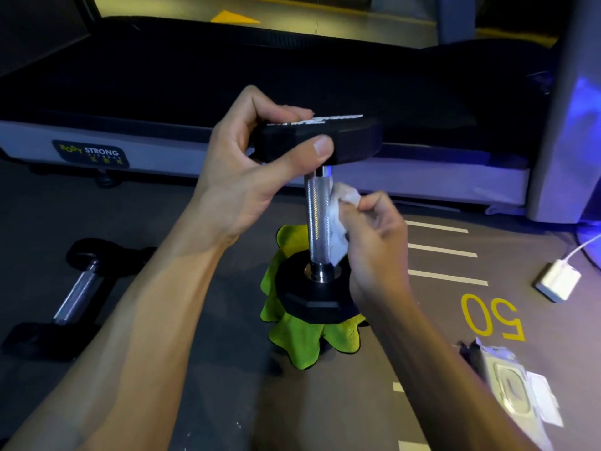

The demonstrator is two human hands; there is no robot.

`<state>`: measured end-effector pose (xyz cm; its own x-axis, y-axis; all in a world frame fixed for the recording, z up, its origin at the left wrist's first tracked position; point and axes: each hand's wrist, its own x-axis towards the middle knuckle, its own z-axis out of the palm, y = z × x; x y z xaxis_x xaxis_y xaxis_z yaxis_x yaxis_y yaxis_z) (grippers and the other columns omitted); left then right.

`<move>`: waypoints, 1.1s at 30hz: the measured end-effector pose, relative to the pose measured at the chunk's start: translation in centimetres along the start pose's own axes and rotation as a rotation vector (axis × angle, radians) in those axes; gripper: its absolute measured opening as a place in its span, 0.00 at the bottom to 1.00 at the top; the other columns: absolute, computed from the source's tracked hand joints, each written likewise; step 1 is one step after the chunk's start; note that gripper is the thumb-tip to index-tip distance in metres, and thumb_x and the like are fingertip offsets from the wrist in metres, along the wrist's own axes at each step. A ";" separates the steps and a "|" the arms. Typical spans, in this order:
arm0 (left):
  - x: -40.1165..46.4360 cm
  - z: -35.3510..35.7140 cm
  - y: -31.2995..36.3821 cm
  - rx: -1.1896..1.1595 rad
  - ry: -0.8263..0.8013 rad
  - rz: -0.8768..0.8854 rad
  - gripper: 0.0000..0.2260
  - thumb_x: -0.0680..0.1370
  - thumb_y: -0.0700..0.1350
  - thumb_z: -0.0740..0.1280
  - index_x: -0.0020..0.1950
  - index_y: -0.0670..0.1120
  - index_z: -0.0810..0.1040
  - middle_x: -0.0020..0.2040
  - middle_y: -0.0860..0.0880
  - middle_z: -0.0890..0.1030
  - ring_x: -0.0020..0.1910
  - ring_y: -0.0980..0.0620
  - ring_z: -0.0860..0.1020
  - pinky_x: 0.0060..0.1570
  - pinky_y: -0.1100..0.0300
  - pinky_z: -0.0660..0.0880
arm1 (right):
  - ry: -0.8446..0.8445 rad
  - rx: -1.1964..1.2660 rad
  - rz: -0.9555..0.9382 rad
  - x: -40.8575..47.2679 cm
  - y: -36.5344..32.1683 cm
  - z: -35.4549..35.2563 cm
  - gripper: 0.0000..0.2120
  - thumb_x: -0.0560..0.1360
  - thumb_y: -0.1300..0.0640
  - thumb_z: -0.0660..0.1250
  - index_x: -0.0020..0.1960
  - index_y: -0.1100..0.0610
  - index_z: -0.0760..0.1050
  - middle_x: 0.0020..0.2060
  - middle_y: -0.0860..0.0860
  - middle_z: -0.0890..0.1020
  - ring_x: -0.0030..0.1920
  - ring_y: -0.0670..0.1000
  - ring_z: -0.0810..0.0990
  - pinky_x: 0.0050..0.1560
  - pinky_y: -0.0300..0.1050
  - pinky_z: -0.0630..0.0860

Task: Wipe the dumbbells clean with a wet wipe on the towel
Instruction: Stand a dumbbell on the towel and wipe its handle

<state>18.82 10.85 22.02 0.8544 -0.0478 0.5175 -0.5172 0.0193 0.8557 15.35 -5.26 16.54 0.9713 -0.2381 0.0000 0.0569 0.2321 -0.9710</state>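
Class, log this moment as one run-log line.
left hand: grips upright black dumbbell | right hand: white wet wipe on handle | base: green towel

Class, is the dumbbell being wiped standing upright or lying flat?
Upright. The dumbbell stands on end on the green towel; the left hand grips its top head, and the right hand holds the wipe against its handle.

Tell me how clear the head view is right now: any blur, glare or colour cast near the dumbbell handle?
Head view: dim overall, with a blue-violet cast at the right. The standing dumbbell shows mild glints on its knurled bar; the wet wipe and right hand are slightly motion-soft; the left hand is sharper. Wide-angle bending curves the treadmill edge.
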 end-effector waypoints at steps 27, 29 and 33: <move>-0.6 2.3 1.3 0.129 -0.083 0.013 0.19 0.70 0.51 0.82 0.52 0.50 0.75 0.59 0.48 0.85 0.63 0.55 0.82 0.66 0.50 0.78 | -0.204 -1.498 -0.776 -5.9 -1.1 -4.1 0.15 0.61 0.66 0.80 0.39 0.53 0.78 0.23 0.50 0.73 0.30 0.58 0.75 0.31 0.43 0.66; -0.7 2.7 1.4 0.140 -0.074 0.026 0.19 0.70 0.50 0.82 0.51 0.50 0.75 0.58 0.47 0.85 0.62 0.53 0.82 0.65 0.48 0.78 | -0.165 -1.502 -0.786 -6.5 -0.7 -5.0 0.13 0.63 0.64 0.80 0.44 0.54 0.82 0.28 0.52 0.79 0.41 0.53 0.72 0.35 0.43 0.73; -0.8 2.4 1.5 0.170 -0.039 0.014 0.20 0.70 0.53 0.82 0.52 0.48 0.76 0.58 0.49 0.85 0.60 0.53 0.83 0.63 0.46 0.79 | -0.202 -1.386 -0.779 -7.5 -0.6 -5.1 0.10 0.66 0.61 0.73 0.46 0.54 0.82 0.35 0.49 0.82 0.45 0.50 0.70 0.37 0.43 0.73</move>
<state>17.26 8.53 22.84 0.8460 -0.0877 0.5259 -0.5331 -0.1487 0.8329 6.88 -8.41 15.93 0.8265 0.2650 0.4967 0.3950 -0.9016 -0.1764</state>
